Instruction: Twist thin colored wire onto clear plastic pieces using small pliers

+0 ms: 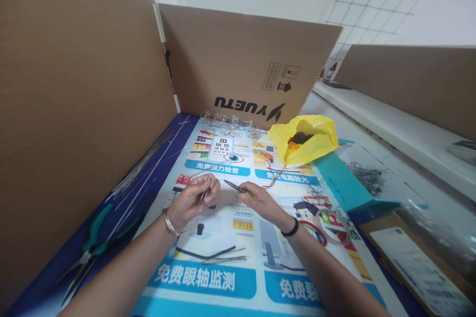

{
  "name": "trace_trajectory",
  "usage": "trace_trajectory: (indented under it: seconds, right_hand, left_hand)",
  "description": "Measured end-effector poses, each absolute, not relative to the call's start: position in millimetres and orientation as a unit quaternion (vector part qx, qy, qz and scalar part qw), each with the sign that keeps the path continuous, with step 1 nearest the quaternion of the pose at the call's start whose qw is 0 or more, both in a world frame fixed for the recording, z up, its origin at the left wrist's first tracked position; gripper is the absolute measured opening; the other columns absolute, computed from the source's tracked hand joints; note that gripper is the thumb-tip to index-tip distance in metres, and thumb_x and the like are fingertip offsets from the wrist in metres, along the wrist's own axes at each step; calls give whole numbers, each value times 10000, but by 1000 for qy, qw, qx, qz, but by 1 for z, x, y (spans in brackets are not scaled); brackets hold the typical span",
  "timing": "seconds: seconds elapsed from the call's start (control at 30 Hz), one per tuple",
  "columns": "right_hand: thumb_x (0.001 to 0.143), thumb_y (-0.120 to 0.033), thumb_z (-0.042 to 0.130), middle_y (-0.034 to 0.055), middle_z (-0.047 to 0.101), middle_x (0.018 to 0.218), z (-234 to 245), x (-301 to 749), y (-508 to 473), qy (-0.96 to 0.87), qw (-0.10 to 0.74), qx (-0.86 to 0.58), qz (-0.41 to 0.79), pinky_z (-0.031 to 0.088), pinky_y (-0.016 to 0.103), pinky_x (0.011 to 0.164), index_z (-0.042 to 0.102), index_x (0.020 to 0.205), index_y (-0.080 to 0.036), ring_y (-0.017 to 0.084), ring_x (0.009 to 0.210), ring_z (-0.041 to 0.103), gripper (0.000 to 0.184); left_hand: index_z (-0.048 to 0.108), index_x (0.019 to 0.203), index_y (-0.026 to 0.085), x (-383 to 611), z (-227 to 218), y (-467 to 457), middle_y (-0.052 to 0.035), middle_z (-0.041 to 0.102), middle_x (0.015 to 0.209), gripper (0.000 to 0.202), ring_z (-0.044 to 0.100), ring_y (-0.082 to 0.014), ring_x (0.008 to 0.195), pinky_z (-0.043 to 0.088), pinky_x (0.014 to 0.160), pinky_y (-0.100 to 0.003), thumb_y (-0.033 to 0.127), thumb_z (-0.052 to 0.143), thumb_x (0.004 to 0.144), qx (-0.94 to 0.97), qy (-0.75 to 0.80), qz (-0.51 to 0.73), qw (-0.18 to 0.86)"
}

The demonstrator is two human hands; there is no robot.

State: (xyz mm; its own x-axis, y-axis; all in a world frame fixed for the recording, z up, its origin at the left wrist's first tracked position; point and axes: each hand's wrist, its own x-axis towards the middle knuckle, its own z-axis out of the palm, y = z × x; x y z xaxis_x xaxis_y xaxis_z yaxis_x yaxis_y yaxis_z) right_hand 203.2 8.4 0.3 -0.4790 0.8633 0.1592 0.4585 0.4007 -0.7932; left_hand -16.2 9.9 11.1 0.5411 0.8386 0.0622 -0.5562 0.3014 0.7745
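Observation:
My left hand [195,197] is closed in a pinch on a small thin piece, perhaps a wire or pin, too small to name. My right hand [260,199] grips a slim pair of tweezers [238,188] whose tip points left toward the left hand. The two hands are a short gap apart above a printed poster mat [223,277]. A red thread [273,178] runs from near the right hand up to a yellow plastic bag [305,138].
Teal-handled pliers [92,247] lie at the left on the blue surface. Thin metal rods [223,257] rest on the mat near me. Cardboard walls [74,109] enclose left and back. A roll of clear tape [330,225], a pile of small metal parts [366,176] and a cardboard box [416,257] sit right.

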Motion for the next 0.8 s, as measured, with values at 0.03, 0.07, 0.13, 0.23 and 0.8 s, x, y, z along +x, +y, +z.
trace_trajectory:
  seconds: [0.03,0.07,0.13,0.23,0.8]
  right_hand:
    - [872,-488,423,32,569,874,0,202,8,-782,294,-413,363,415,265,738,552,941,-169,148,809,519,351]
    - [874,-488,422,31,565,875,1,202,6,-777,298,-404,380,414,261,735,549,944,-169,146,811,516,350]
    - [875,-496,417,26,556,869,2,200,4,-765,302,-391,414,412,254,719,543,943,-171,143,804,509,355]
    - [874,-510,412,13,538,840,4,197,0,-752,302,-380,446,406,245,687,543,939,-177,134,770,492,363]
    - [875,-546,402,29,558,822,-1,195,-3,-679,328,-372,542,403,259,711,564,935,-169,139,763,504,414]
  left_hand:
    - [495,650,160,-16,10,10,27,436,541,263,324,-54,415,228,428,-206,357,646,736,386,175,448,787]
    - [495,655,160,-15,9,10,25,441,551,256,326,-54,419,228,433,-208,351,645,737,383,174,452,787]
    - [490,660,163,-14,5,10,26,439,549,252,316,-56,417,229,439,-213,352,633,748,383,181,456,783]
    - [487,670,169,-12,2,11,29,430,530,257,317,-64,418,248,450,-220,373,611,767,385,198,459,775]
    - [506,665,160,-11,3,13,15,457,601,230,358,-69,471,260,475,-228,327,596,795,373,196,493,761]
